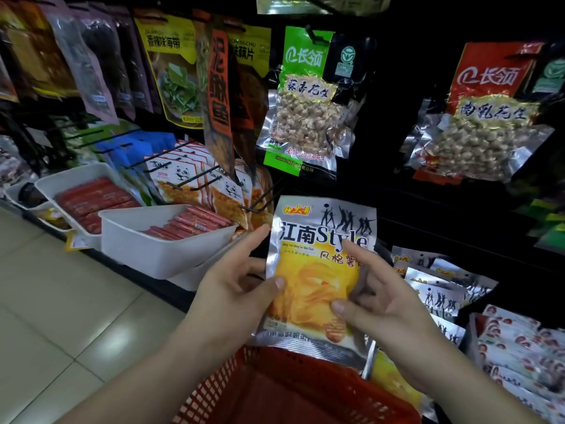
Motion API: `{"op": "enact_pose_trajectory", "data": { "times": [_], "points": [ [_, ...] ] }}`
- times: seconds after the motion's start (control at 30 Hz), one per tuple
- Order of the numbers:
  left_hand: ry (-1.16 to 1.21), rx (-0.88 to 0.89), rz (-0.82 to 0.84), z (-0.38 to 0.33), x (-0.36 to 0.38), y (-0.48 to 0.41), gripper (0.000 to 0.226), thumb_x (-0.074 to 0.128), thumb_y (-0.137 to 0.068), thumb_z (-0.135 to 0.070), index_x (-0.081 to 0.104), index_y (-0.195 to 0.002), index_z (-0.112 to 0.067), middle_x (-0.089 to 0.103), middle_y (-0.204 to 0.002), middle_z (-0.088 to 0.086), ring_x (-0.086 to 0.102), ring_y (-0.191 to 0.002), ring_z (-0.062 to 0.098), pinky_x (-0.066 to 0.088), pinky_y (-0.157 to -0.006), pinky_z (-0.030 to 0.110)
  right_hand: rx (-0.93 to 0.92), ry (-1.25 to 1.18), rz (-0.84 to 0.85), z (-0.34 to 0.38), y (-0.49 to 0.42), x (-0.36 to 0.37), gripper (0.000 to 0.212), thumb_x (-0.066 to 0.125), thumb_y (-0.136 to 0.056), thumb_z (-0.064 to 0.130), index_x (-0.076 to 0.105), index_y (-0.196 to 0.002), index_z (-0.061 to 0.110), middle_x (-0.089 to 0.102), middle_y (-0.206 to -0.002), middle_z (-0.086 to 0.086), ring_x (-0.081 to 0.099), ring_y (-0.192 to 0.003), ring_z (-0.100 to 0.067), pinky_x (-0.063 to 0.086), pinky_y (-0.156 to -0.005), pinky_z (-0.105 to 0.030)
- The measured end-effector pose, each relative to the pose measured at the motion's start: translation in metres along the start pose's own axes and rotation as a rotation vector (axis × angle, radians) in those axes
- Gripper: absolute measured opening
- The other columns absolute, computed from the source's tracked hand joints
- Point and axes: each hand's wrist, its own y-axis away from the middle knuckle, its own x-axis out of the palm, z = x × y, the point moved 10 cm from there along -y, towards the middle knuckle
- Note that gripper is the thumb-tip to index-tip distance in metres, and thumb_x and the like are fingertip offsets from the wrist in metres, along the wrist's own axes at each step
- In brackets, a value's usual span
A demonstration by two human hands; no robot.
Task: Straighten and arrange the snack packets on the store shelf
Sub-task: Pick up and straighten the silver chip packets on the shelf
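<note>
I hold a silver and yellow chip packet [318, 264] upright in front of the shelf, above a red basket [293, 390]. My left hand [235, 283] pinches its left edge, thumb on the front and fingers behind. My right hand [376, 298] grips its right side, thumb on the lower front. More packets of the same silver kind [440, 289] lie stacked on the low shelf to the right.
Peanut packs hang on hooks above: a green one [305, 102] and a red one [483, 117]. Panda-print packets [195, 182] hang on black hooks at left. White trays [159, 243] of red sausages sit on the lower shelf. Small packets [519, 350] fill a bin at right.
</note>
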Motion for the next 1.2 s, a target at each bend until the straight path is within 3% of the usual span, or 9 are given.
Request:
{"op": "enact_pose_trajectory", "data": {
  "times": [0.17,0.33,0.47,0.63,0.77,0.87,0.93,1.07,1.2],
  "points": [
    [-0.146,-0.045,0.15,0.004,0.006,0.007,0.051,0.082,-0.085,-0.015,0.069,-0.125,-0.044,0.076,-0.113,-0.005,0.073,-0.097,0.014,0.061,-0.088,0.046,-0.03,-0.021,-0.111,0.001,-0.002,-0.01,0.052,0.074,-0.089,0.006,0.066,-0.126,0.042,0.078,-0.105,0.001,0.077,-0.098,-0.02,0.061,-0.084,-0.039],
    [-0.06,-0.038,0.058,0.005,-0.013,0.002,0.052,0.089,-0.076,-0.022,0.071,-0.12,-0.042,0.076,-0.113,-0.004,0.072,-0.104,0.019,0.058,-0.095,0.047,0.081,-0.041,0.151,-0.007,0.001,0.005,0.087,0.076,-0.082,-0.015,0.059,-0.138,0.049,0.055,-0.146,0.016,0.072,-0.115,-0.02,0.061,-0.09,-0.033],
    [-0.069,-0.009,0.193,0.002,0.0,0.006,0.067,0.09,-0.077,-0.016,0.064,-0.131,-0.045,0.071,-0.125,-0.003,0.069,-0.112,0.016,0.058,-0.096,0.045,0.07,0.203,0.051,-0.011,0.002,0.0,0.084,0.075,-0.09,-0.003,0.051,-0.137,0.062,0.071,-0.118,0.024,0.057,-0.123,-0.007,0.057,-0.093,-0.053],
    [-0.248,0.141,0.105,-0.006,0.001,0.007,0.059,0.078,-0.087,-0.005,0.064,-0.133,-0.04,0.072,-0.12,-0.016,0.069,-0.112,0.006,0.06,-0.091,0.039,-0.159,0.433,-0.075,0.01,0.004,-0.002,0.063,0.077,-0.09,0.033,0.05,-0.13,0.073,0.022,-0.161,0.032,0.044,-0.133,0.015,0.053,-0.09,-0.013],
    [-0.487,0.45,0.171,-0.027,0.044,0.034,0.046,0.072,-0.089,-0.004,0.069,-0.122,-0.036,0.069,-0.114,-0.019,0.066,-0.102,0.008,0.056,-0.083,0.032,-0.064,-0.015,0.085,0.007,0.008,0.029,0.046,0.068,-0.089,0.041,0.062,-0.13,0.06,0.061,-0.143,0.009,0.063,-0.125,-0.003,0.054,-0.107,-0.037],
    [-0.608,0.649,0.277,-0.037,0.076,0.055,0.044,0.069,-0.089,-0.003,0.069,-0.12,-0.034,0.067,-0.116,-0.022,0.06,-0.099,0.005,0.049,-0.092,0.028,0.0,-0.039,-0.012,-0.006,0.004,0.024,0.042,0.07,-0.095,0.027,0.067,-0.124,0.057,0.071,-0.085,-0.003,0.07,-0.087,-0.014,0.059,-0.097,-0.043],
    [-0.536,0.608,0.339,-0.033,0.08,0.056,0.035,0.071,-0.093,-0.016,0.07,-0.124,-0.031,0.067,-0.121,-0.02,0.062,-0.105,0.002,0.05,-0.095,0.027,0.01,0.015,-0.138,-0.011,0.002,0.007,0.051,0.067,-0.099,0.008,0.072,-0.116,0.055,0.066,-0.07,0.003,0.069,-0.071,-0.015,0.061,-0.084,-0.035],
    [-0.381,0.467,0.082,-0.033,0.036,0.031,0.023,0.074,-0.093,-0.025,0.075,-0.116,-0.032,0.064,-0.128,-0.021,0.063,-0.117,-0.001,0.053,-0.091,0.023,0.008,0.041,-0.219,-0.012,0.0,-0.01,0.057,0.057,-0.1,-0.006,0.074,-0.115,0.045,0.076,-0.102,0.015,0.074,-0.083,-0.013,0.062,-0.074,-0.028],
    [-0.019,0.02,0.008,-0.001,0.0,0.002,0.031,0.077,-0.089,-0.025,0.07,-0.117,-0.037,0.075,-0.115,-0.006,0.07,-0.111,0.017,0.056,-0.1,0.047,0.02,-0.016,-0.07,-0.007,0.001,0.0,0.053,0.05,-0.102,-0.011,0.072,-0.121,0.033,0.077,-0.093,0.004,0.069,-0.07,-0.016,0.055,-0.062,-0.023]
  ]
}}
